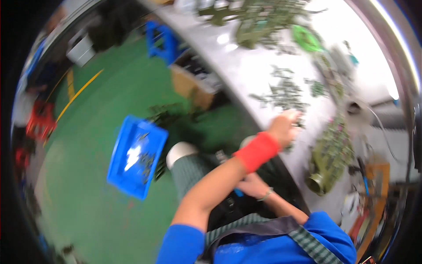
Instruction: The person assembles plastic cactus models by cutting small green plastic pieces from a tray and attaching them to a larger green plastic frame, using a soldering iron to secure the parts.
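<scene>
My left hand [285, 126], with a red wristband [258, 152] behind it, is over the table at the near end of a spread of leafy green sprigs [285, 90]. Its fingers are blurred, so whether they grip a sprig does not show. Below it, off the table's edge and close to my lap, is my right hand [254, 185], which wears a bracelet. Its fingers are closed around a tool with a blue handle [238, 192]; my left forearm partly hides it, and its exact kind is unclear.
The white table [211, 37] bears a leafy heap [263, 22], a bright green round item [306, 38] and an olive-green bundle with foliage [327, 163]. On the green floor are a blue bin [121, 163] with leafy bits, a cardboard box [187, 83] and a blue stool [161, 42].
</scene>
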Demonstrator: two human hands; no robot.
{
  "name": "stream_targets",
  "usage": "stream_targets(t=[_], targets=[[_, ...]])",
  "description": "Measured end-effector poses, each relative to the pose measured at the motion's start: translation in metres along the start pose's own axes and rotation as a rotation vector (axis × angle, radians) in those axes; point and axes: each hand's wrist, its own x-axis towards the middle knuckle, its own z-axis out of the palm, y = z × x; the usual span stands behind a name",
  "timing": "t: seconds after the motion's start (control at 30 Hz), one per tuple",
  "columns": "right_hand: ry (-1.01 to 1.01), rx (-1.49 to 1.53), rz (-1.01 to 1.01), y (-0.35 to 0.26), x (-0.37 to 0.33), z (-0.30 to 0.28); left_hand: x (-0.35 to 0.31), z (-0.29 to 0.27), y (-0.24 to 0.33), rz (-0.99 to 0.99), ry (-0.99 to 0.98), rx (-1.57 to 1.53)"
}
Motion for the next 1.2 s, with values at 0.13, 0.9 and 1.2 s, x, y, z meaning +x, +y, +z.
stream_targets(t=[0.13,0.9,1.2], targets=[[0.067,0.037,0.165,-0.016,-0.009,-0.028,-0.011,-0.032,0.02,0.196,0.206,0.131],[0.076,0.018,0.37,-0.036,0.026,0.017,-0.459,-0.321,-0.151,-1.111,0.135,1.094],[0.016,0.037,0.33,-0.033,0.026,0.023,-0.462,-0.344,-0.129,-1.029,1.163,-0.244]])
